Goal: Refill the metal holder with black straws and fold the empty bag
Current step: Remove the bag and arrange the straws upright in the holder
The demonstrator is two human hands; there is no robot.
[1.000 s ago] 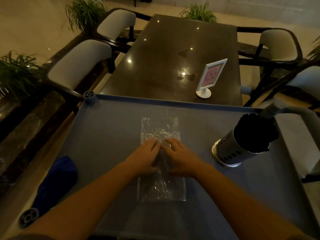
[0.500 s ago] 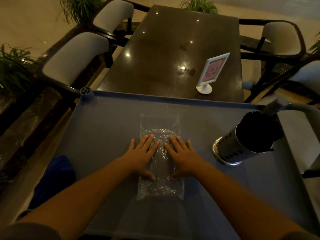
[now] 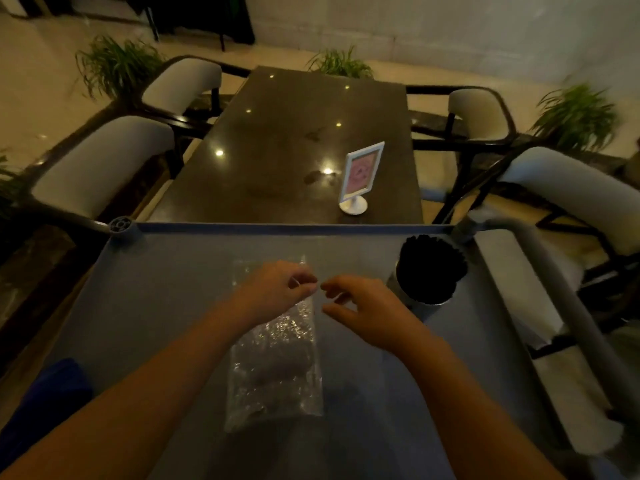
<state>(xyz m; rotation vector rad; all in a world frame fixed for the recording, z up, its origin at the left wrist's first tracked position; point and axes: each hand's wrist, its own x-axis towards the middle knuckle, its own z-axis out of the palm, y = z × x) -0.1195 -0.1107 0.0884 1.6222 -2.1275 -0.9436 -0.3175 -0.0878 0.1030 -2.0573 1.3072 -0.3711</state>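
A clear, crinkled plastic bag (image 3: 277,365) lies flat and lengthwise on the blue-grey cart top (image 3: 156,306). My left hand (image 3: 273,289) rests over the bag's far end, thumb and forefinger pinched together on its far right edge. My right hand (image 3: 363,306) hovers just right of the bag with its fingers curled and apart, holding nothing. The metal holder (image 3: 412,304) stands at the cart's far right corner, packed with black straws (image 3: 429,268), close to my right hand.
A blue cloth (image 3: 48,393) lies at the cart's left edge. The cart's grey handle (image 3: 561,306) runs down the right side. Beyond the cart is a dark table (image 3: 277,150) with a white sign stand (image 3: 360,178), and chairs on both sides.
Both hands lifted off the bag's middle, where they pressed flat, and moved to its far end. My left fingers closed on the bag's edge; my right fingers curled.
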